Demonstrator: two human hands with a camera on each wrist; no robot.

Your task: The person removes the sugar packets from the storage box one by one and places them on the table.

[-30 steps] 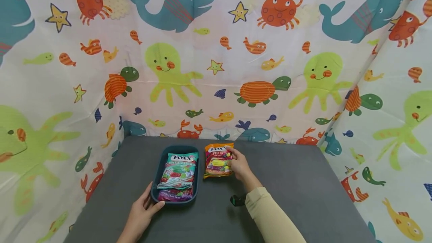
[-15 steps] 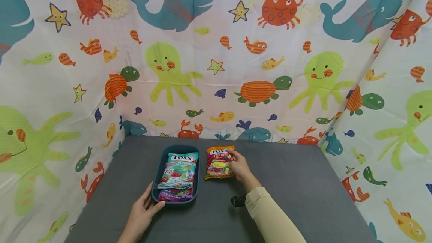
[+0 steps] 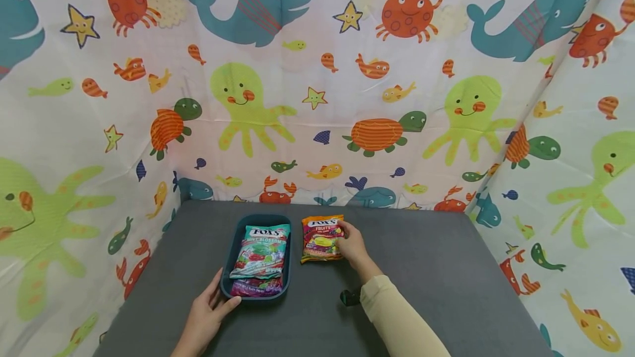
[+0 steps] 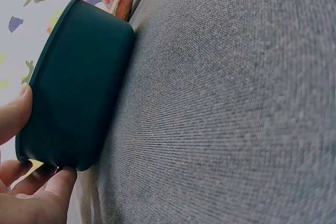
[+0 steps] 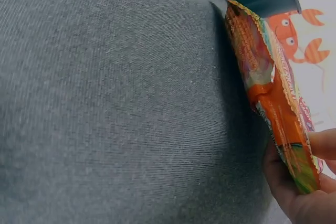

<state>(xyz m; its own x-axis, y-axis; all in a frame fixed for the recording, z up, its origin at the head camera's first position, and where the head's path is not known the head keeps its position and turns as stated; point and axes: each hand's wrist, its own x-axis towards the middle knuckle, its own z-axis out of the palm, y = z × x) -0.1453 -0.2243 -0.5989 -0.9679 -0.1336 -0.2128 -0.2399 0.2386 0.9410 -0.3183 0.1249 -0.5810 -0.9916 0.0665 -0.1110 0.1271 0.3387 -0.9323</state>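
Right now the right hand [image 3: 351, 245] pinches the orange candy bag [image 3: 321, 238] at its right edge, thumb under and fingers [image 5: 324, 145] over, so that side is lifted a bit off the grey table [image 3: 436, 269]; wrist view shows the bag tilted up on edge with its far corner down near the tray. Bag sits just right of the dark teal tray [image 3: 228, 269], close but whether they touch can't be told. Bag label reads FOX'S FRUITS. Left hand [image 3: 207, 314] rests at the tray's near left corner, thumb [image 4: 13, 114] along the side wall, fingers loosely curved around the bottom corner, touching the tray, not a tight grip. Tray stands flat on the table, left of centre, long side running away from the person. Inside it a teal candy bag [image 3: 261, 251] marked FOX'S MINT BLOSSOM lies on top, and a purple candy bag [image 3: 257, 287] pokes out under it at the near end. Right arm wears a beige sleeve [image 3: 397, 318], with a small black device [image 3: 350, 296] at the wrist. Sea-animal printed curtain [image 3: 317, 81] hangs behind and at both sides of the table.
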